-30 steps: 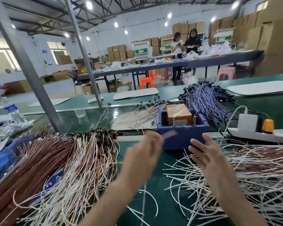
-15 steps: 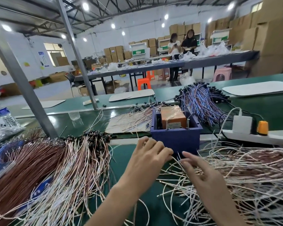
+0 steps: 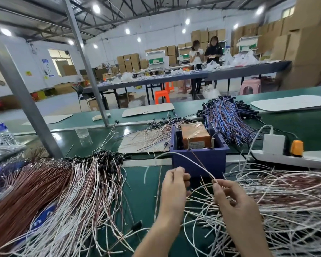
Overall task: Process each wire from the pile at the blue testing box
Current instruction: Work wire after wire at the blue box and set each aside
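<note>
Right hand (image 3: pixel 235 203): thumb and forefinger pinch one white wire (image 3: pixel 185 157), just in front of the blue testing box (image 3: pixel 218 160).
Wire: arcs up and left across the box's front wall.
Left hand (image 3: pixel 174 188): fingers curled, near the box front; contents cannot be told.
Pile (image 3: pixel 276 201): in front of the box, to its right, under the right hand.

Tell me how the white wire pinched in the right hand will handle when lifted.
The white wire is probably springy, not limp: it holds an arc above the right hand. Likely very light, being so thin. It may snag on the tangled pile below.
</note>
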`<state>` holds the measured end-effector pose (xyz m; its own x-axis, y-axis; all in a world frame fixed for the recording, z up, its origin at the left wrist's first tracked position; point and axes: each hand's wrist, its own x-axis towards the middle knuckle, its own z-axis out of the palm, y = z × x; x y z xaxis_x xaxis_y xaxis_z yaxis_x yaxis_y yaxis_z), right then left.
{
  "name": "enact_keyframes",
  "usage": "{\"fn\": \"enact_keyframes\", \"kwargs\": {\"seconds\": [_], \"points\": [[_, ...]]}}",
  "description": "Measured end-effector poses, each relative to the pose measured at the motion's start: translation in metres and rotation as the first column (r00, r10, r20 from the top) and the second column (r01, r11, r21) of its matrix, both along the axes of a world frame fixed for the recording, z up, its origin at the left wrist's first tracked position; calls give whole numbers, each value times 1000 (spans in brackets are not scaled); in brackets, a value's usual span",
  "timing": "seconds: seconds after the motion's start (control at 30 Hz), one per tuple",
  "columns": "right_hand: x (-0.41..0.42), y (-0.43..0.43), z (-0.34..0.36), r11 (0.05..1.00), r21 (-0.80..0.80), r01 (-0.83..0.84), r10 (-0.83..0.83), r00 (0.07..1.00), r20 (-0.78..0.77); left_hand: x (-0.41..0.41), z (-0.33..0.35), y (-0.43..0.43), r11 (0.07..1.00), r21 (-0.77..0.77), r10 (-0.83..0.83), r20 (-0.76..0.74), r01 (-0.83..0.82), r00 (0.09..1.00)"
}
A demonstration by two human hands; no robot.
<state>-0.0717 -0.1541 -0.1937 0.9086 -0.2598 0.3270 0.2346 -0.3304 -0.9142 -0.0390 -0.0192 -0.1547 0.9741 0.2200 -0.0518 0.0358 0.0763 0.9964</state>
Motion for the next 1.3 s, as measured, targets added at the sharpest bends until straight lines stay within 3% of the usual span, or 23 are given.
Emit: {"fn": "enact_keyframes", "kwargs": {"seconds": [0.03, 0.1, 0.17, 0.23, 0.3, 0.37, 0.43, 0.6, 0.8, 1.07, 1.3], "points": [[0, 0, -1, 1000, -14, 0, 0, 1000, -5, 6, 3, 2, 976, -211, -66, -93, 45, 993], [0, 0, -2, 999, -33, -9, 9, 1000, -11, 18, 11, 8, 864, -490, -166, -62, 115, 984], [1, -1, -3, 999, -48, -17, 16, 1000, -15, 26, 19, 17, 756, -632, -196, 25, 168, 980], [2, -2, -5, 999, -47, -18, 17, 1000, -24, 35, 24, 26, 711, -687, -160, 52, 151, 986], [4, -2, -6, 999, -42, -14, 13, 999, -33, 42, 26, 33, 783, -620, -27, 39, 45, 999], [4, -1, -8, 999, -35, -15, 14, 999, -35, 46, 19, 36, 898, -431, 136, 78, -90, 988], [6, 0, -8, 999, 3, -37, 37, 999, -39, 47, 9, 35, 932, -303, 241, 117, -197, 963], [12, -3, -8, 976, 213, -54, 74, 993, -90, 46, -13, 27, 969, -9, 242, 202, -245, 949], [18, -5, 6, 871, 491, -31, 99, 989, -114, 40, -29, 19, 972, 81, 198, 223, -220, 955], [50, 13, 2, 867, 466, 177, -117, 981, -154, 33, -47, 10, 933, 103, 283, 383, -345, 879], [55, 14, -6, 885, 409, 222, -188, 974, -123, 37, -54, 2, 923, 266, 131, 463, -278, 876]]}}
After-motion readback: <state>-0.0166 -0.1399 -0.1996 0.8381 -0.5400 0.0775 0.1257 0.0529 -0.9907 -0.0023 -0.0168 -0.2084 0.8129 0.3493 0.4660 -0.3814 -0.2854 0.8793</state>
